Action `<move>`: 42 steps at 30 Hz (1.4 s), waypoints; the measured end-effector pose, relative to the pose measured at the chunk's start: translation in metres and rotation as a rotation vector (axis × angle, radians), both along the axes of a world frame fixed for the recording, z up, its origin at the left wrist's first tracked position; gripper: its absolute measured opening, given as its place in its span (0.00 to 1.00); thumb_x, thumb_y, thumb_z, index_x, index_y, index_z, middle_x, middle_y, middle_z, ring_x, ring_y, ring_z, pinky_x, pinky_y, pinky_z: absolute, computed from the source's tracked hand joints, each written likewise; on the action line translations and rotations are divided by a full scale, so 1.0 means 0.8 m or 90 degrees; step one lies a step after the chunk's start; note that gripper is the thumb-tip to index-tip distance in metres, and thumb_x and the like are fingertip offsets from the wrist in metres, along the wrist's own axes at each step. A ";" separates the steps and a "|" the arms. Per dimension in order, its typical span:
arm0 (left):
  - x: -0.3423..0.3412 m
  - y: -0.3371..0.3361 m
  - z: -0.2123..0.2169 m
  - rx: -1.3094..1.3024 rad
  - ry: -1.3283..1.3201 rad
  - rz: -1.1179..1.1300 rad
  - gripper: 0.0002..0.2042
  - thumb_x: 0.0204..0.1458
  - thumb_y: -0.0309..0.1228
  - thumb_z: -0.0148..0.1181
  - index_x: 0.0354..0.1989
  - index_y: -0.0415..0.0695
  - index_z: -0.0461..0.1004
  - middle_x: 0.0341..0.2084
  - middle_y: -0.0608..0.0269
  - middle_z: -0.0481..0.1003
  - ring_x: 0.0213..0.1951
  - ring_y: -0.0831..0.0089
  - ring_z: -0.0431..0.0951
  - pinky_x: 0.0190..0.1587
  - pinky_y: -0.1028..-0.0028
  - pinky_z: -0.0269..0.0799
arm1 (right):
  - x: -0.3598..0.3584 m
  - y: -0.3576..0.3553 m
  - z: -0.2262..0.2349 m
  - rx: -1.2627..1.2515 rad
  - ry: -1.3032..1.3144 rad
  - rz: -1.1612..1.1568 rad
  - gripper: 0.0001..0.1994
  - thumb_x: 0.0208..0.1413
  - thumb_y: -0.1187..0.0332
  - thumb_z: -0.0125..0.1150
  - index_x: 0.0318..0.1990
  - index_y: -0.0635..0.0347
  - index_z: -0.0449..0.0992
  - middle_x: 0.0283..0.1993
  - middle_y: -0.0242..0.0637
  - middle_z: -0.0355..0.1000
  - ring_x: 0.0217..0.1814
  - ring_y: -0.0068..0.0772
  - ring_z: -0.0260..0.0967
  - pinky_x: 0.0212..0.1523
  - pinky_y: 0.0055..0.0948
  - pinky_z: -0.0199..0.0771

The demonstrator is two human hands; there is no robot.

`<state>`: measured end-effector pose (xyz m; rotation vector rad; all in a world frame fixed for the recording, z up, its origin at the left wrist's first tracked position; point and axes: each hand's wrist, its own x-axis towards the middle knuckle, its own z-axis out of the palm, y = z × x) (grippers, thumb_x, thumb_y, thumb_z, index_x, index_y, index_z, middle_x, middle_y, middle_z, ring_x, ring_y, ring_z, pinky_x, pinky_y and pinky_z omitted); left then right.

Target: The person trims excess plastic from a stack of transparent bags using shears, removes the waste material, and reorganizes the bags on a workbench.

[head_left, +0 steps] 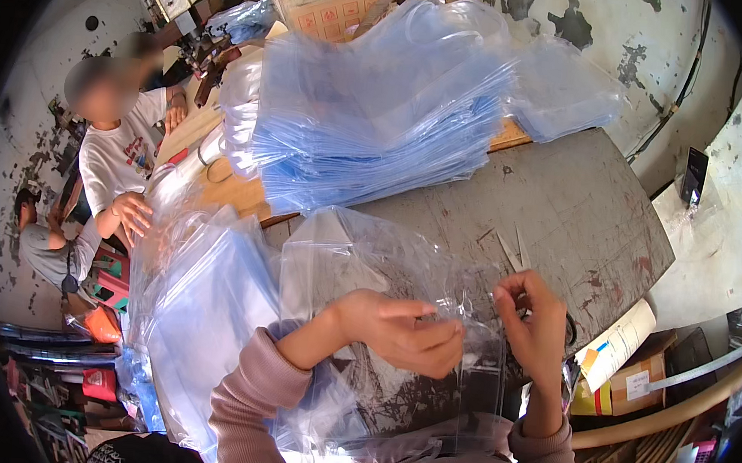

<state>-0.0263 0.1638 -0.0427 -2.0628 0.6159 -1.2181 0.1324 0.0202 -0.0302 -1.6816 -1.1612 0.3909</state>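
Observation:
A clear plastic bag [335,255] lies spread in front of me, its near part reaching down toward my lap. My left hand [407,333] is closed with curled fingers on the bag's crumpled upper right part. To its right, my right hand [536,329] has thumb and forefinger pinched together; whatever is between them is too small to make out. Scissors [520,252] with parted blades and dark handles show behind that hand, partly hidden by it. Whether the hand touches them cannot be told.
A tall stack of bluish clear bags [368,145] stands at the table's back, with a smaller pile [566,86] beside it. More bags [212,289] lie left. A person in a white shirt [122,158] sits at far left. A phone [694,177] stands at right, above cardboard boxes [636,383].

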 end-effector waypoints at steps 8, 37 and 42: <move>-0.031 -0.068 0.038 -0.346 0.464 0.358 0.24 0.47 0.42 0.58 0.53 0.50 0.65 0.58 0.61 0.58 0.58 0.67 0.62 0.55 0.59 0.60 | 0.055 0.031 -0.033 0.045 -0.197 -0.062 0.04 0.53 0.73 0.54 0.31 0.64 0.70 0.28 0.44 0.69 0.25 0.42 0.67 0.27 0.33 0.65; -0.095 -0.189 0.009 -0.884 0.355 0.388 0.13 0.48 0.25 0.57 0.44 0.38 0.70 0.29 0.58 0.77 0.22 0.72 0.77 0.20 0.78 0.72 | -0.024 -0.120 0.036 -0.126 -0.181 0.712 0.19 0.52 0.71 0.52 0.53 0.65 0.65 0.47 0.41 0.66 0.42 0.40 0.70 0.36 0.31 0.74; -0.087 -0.195 0.027 -0.879 0.345 0.365 0.14 0.47 0.23 0.57 0.43 0.34 0.70 0.29 0.55 0.77 0.19 0.72 0.77 0.19 0.78 0.72 | -0.059 -0.144 0.005 -0.087 -0.381 0.515 0.19 0.46 0.75 0.54 0.48 0.70 0.67 0.48 0.48 0.65 0.44 0.46 0.68 0.44 0.34 0.70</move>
